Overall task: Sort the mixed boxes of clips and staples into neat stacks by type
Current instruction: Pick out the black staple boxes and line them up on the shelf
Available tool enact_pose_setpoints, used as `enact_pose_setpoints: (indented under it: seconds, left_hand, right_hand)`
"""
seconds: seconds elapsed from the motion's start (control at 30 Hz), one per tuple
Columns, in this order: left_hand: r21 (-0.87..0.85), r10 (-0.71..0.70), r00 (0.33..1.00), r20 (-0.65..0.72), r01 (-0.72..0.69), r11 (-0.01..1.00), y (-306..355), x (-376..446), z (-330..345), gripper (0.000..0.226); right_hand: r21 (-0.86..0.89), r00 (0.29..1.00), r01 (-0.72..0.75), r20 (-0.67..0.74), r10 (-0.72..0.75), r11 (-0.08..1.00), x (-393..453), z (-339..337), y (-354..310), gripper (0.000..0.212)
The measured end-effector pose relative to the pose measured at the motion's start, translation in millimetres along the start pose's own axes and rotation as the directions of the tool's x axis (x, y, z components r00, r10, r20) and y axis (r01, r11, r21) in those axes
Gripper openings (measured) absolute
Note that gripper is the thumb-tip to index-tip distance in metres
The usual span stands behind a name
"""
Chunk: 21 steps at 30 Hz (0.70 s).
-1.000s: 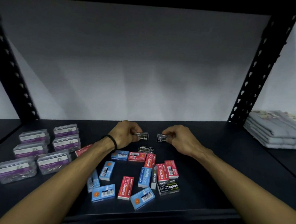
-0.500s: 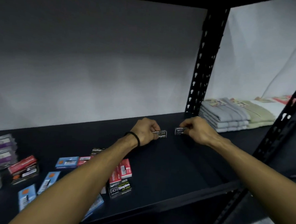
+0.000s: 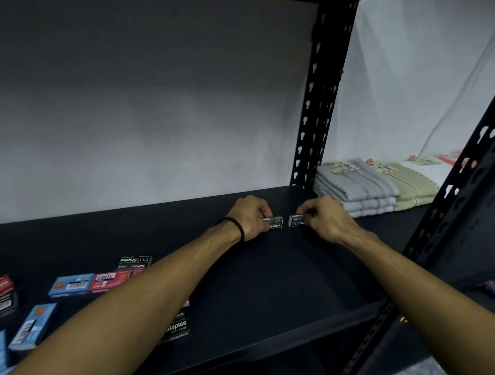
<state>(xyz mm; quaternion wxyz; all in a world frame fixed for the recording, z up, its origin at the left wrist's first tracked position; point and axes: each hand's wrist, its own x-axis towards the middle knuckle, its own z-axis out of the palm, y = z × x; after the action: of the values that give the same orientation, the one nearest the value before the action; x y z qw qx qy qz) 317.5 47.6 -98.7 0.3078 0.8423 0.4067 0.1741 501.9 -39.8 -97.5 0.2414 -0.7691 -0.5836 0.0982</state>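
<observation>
A black shelf [image 3: 278, 276] carries folded towels [image 3: 356, 188] at its far right and blue, red and black staple boxes [image 3: 72, 285] at its left. Near the back, the left hand [image 3: 250, 216] grips 1 black staple box [image 3: 276, 223]; the right hand [image 3: 324, 218] pinches another [image 3: 295, 221] just beside it.

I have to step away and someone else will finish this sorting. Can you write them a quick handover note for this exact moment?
Left hand grips one black staples box; right hand grips a second black box. Both are at the far right of the shelf, side by side with a small gap; whether they rest on it is unclear.
Done: nothing stacked here yet.
Left: the mixed pile at the left, with blue boxes, red boxes and more black boxes, all unsorted.
</observation>
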Motion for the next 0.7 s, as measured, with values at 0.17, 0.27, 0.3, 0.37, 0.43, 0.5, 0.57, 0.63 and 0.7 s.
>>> enact_pose_setpoints:
  seconds: [0.17, 0.27, 0.3, 0.37, 0.43, 0.5, 0.57, 0.63, 0.7]
  left_hand:
    - [-0.004, -0.006, 1.0, 0.008, 0.006, 1.0, 3, 2, 1, 0.016]
    - [-0.004, -0.005, 1.0, 0.007, 0.005, 1.0, 3, 1, 0, 0.016]
    - [-0.004, -0.004, 1.0, 0.006, 0.004, 1.0, 3, 1, 0, 0.016]
    - [0.0, 0.001, 1.0, 0.009, -0.001, 1.0, 3, 1, 0, 0.016]
    - [0.003, 0.004, 1.0, 0.013, -0.004, 1.0, 3, 1, 0, 0.016]
    - [0.005, 0.001, 1.0, 0.011, -0.001, 1.0, 1, 1, -1, 0.017]
    - [0.007, -0.004, 1.0, 0.006, 0.004, 1.0, -1, 0, -2, 0.017]
    - [0.007, -0.01, 1.0, -0.004, 0.01, 1.0, -4, -2, -3, 0.017]
    - [0.009, -0.013, 1.0, -0.013, 0.013, 1.0, -6, -3, -5, 0.017]
  right_hand:
    - [0.0, 1.0, 0.0, -0.013, 0.0, 1.0, 1, 1, 3, 0.028]
    - [0.001, 1.0, -0.003, -0.012, 0.003, 1.0, 2, 0, 5, 0.028]
    - [-0.002, 1.0, -0.004, -0.013, 0.004, 1.0, 3, 1, 5, 0.028]
    - [0.002, 1.0, -0.008, -0.015, 0.008, 1.0, 3, 1, 5, 0.027]
    - [0.01, 1.0, -0.011, -0.018, 0.011, 1.0, 2, 1, 4, 0.026]
    - [0.016, 1.0, -0.014, -0.022, 0.014, 1.0, 1, 2, 4, 0.026]
    - [0.017, 1.0, -0.007, -0.021, 0.008, 1.0, 1, 2, 2, 0.026]
    - [0.007, 1.0, 0.007, -0.019, -0.006, 1.0, 1, 4, -1, 0.025]
    - [0.012, 1.0, 0.018, -0.021, -0.018, 1.0, 1, 6, -5, 0.023]
